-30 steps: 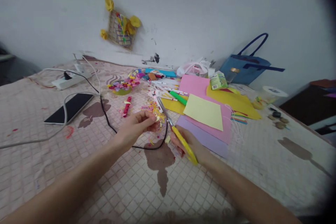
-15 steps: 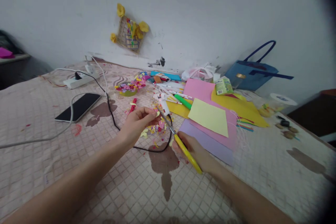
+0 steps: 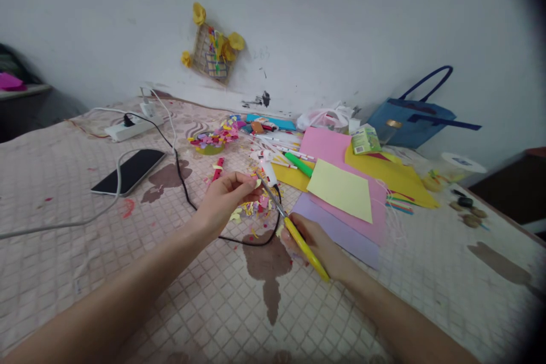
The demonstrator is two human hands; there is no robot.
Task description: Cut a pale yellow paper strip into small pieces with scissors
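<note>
My left hand pinches a small pale yellow paper piece between thumb and fingers. My right hand is closed around the yellow handles of a pair of scissors. The scissor blades point up and left, with their tips at the paper piece. Beneath the hands lies a heap of coloured paper scraps. Just behind the blades rests a white glue gun, its black cord looping under my left wrist. A red strip-shaped object lies beyond my left hand.
Paper sheets in yellow, pink and purple lie at right, with a green marker-like stick beside them. A tray of paper cutouts stands behind. At left are a phone and power strip; a blue bag leans at the wall.
The view has shifted slightly. Both hands keep nearly the same pose, the left still pinching the paper piece and the right still gripping the scissors.
</note>
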